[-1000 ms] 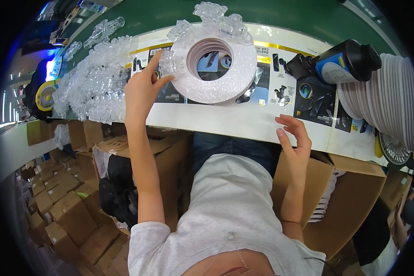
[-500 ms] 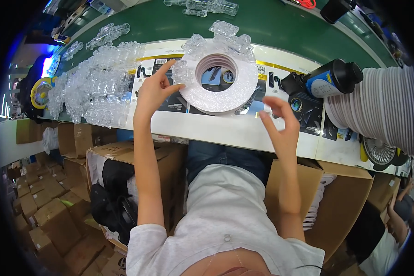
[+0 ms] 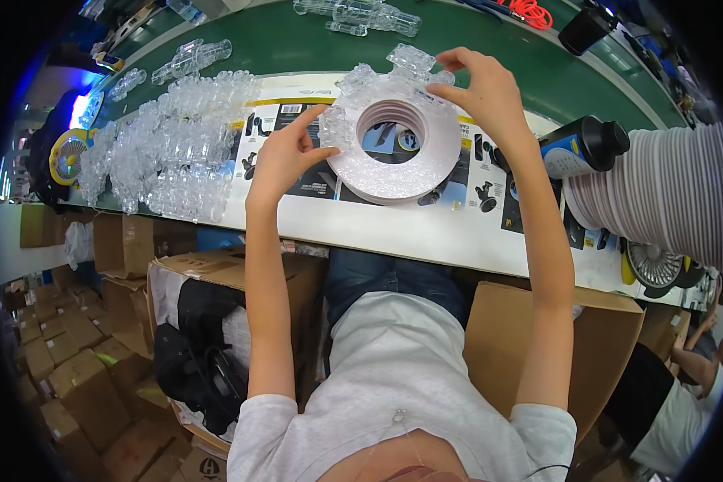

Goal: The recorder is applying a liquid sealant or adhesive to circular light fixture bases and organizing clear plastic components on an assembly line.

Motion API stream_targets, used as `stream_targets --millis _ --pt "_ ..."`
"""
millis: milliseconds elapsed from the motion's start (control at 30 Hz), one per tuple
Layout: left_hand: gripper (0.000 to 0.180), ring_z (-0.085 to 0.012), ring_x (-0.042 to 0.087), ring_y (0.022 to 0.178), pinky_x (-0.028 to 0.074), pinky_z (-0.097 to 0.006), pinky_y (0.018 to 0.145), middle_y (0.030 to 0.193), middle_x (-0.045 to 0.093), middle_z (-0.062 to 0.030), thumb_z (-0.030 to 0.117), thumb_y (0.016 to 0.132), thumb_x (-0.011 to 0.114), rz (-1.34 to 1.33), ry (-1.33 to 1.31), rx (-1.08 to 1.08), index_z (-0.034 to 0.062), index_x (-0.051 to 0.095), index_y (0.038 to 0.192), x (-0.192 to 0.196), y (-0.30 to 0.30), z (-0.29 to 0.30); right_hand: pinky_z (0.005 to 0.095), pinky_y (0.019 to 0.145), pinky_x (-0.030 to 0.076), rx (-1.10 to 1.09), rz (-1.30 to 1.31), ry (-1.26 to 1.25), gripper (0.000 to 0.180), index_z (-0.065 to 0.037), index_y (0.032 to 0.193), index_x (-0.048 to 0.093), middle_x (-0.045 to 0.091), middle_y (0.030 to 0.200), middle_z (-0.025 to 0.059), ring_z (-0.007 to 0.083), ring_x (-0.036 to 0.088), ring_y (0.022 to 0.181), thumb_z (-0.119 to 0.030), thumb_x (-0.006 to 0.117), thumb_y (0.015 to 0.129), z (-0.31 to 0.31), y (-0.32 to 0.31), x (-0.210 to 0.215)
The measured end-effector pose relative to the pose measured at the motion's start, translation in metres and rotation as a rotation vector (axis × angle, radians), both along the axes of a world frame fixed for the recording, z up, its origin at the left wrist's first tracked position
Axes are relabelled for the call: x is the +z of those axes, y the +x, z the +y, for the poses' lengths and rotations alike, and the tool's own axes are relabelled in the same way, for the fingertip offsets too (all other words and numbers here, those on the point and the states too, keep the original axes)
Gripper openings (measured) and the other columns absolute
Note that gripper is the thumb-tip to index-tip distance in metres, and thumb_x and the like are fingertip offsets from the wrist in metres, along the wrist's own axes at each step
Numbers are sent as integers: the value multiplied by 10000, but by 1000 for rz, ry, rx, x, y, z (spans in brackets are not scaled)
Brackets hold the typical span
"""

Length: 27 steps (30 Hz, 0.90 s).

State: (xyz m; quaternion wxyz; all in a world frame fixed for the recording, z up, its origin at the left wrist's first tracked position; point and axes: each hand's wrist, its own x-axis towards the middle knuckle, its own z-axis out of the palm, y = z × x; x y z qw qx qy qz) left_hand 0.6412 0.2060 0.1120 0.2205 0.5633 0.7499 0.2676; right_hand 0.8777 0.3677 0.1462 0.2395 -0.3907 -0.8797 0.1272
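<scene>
Nearest the person, the white front of the surface [image 3: 337, 225] carries a stack of white rings [image 3: 398, 181], lying flat with clear plastic pieces around its left and far rim. At its left rim the left hand [image 3: 285, 161] has stayed put, its grip spread, thumb and forefinger at either end of one clear piece [image 3: 329, 128]; I cannot tell whether they press on it. The change is in the right hand [image 3: 486, 88]: half a second ago it was in front of the stack's near right side, and now it has reached past to the far right rim. Its grip is partly spread, thumb and fingers apart around another clear piece [image 3: 443, 78], and contact is too small to make out. With that, both hands are at pieces on the stack, so the work in hand seems to have become two-handed. Farther off, more clear parts [image 3: 377, 16] lie on a green strip [image 3: 273, 40].
</scene>
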Motion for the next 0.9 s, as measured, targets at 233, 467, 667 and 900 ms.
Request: stream_targets --millis 233,467,667,900 --pt "633 -157 513 513 406 -298 525 559 511 -18 235 674 751 39 -44 5 231 513 1261 1 -1 0 300 736 454 49 68 -98 278 -76 852 670 653 849 46 169 612 808 -253 750 654 14 -1 -1" --pt "627 -161 519 515 410 -312 523 561 520 -17 229 671 749 56 -63 25 233 517 1254 5 4 0 294 716 450 50 16 -40 332 -91 889 657 655 860 45 170 617 836 -275 762 634 16 3 -4" --pt "758 -160 509 538 418 -303 539 588 505 -35 146 686 728 -121 38 -39 229 391 1360 0 1 -5 372 854 452 -198 421 -191 958 -64 1307 352 531 1156 228 308 558 1037 -410 831 553 -18 13 -36" --pt "876 -115 520 657 453 -243 615 862 568 -59 24 683 709 -280 165 49 117 245 1420 -29 -1 -20 394 901 439 -325 179 -475 1146 8 1377 128 516 1141 332 404 546 1066 -457 802 574 -54 11 -60"
